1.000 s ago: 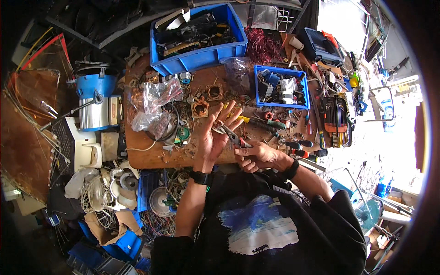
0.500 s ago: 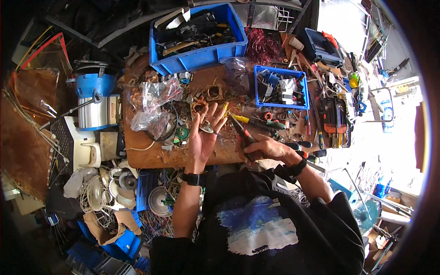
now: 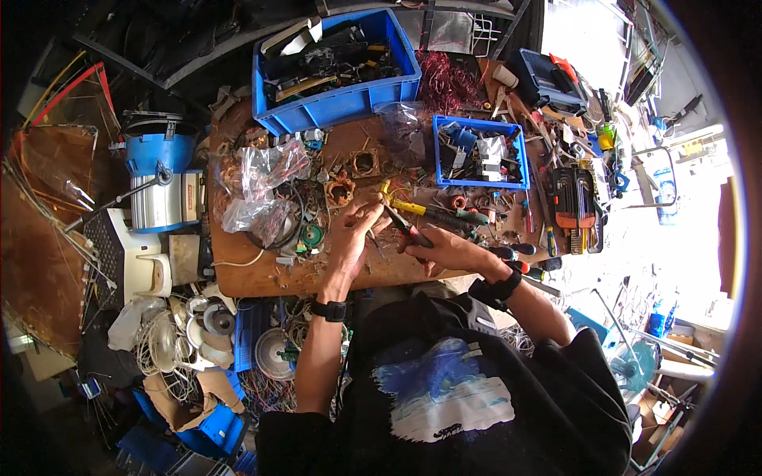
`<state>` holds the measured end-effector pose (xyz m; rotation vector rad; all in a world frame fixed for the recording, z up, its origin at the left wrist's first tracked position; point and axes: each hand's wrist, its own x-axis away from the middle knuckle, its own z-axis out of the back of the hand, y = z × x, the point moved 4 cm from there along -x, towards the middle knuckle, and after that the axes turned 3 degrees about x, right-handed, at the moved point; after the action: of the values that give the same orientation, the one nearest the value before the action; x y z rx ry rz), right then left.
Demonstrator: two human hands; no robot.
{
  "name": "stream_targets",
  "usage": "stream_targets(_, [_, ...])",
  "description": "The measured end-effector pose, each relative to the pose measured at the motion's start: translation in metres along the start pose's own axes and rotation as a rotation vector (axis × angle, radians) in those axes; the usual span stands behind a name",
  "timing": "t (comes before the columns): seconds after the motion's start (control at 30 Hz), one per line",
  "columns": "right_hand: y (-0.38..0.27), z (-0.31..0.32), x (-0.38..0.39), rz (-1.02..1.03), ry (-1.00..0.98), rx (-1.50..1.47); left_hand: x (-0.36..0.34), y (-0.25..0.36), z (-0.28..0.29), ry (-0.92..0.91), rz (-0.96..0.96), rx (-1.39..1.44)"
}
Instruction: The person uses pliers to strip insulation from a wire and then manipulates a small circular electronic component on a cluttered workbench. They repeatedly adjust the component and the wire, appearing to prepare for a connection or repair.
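Observation:
In my right hand [image 3: 448, 252] is a pair of pliers [image 3: 401, 223] with red and black handles. Its jaws point up and left, close to the fingertips of my left hand [image 3: 349, 236]. That left hand is curled, thumb and fingers drawn together around a small piece that is mostly hidden. Just beyond the fingers lies a yellow-handled tool [image 3: 409, 207] on the wooden workbench [image 3: 305, 276]. A copper-wound coil [image 3: 340, 193] sits just past my left hand, and a square metal frame piece [image 3: 365, 163] lies farther back.
A large blue crate [image 3: 337, 101] of dark parts stands at the back; a smaller blue tray [image 3: 481, 182] sits to the right. Clear plastic bags [image 3: 266, 178] lie at left. A hex key set [image 3: 578, 208], screwdrivers and a toolbox [image 3: 552, 87] crowd the right side.
My left hand has gone from spread fingers with a small metal piece at the palm to curled fingers. The plier jaws and left fingertips have come closer together. The view has shifted slightly.

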<state>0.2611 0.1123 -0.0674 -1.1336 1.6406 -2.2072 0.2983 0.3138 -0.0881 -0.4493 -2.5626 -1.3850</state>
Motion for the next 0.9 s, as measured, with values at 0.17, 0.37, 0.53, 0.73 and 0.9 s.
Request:
stream_targets(0.17, [-0.02,0.001,0.003,-0.125,0.014,0.145,-0.001,0.001,0.002,0.082,-0.019,-0.069])
stream_targets(0.37, [-0.01,-0.005,0.005,-0.184,-0.204,-0.207,-0.005,-0.004,0.006,0.099,-0.027,-0.008])
stream_targets(0.53, [0.003,-0.003,0.004,-0.18,-0.181,0.12,-0.014,0.0,0.016,0.171,-0.087,-0.109])
stream_targets(0.73, [0.009,-0.002,0.01,0.051,0.132,0.102,-0.015,0.0,0.021,0.226,0.013,0.052])
stream_targets(0.9, [-0.019,-0.012,0.019,0.271,0.457,0.602,-0.005,0.004,-0.002,0.194,0.022,0.277])
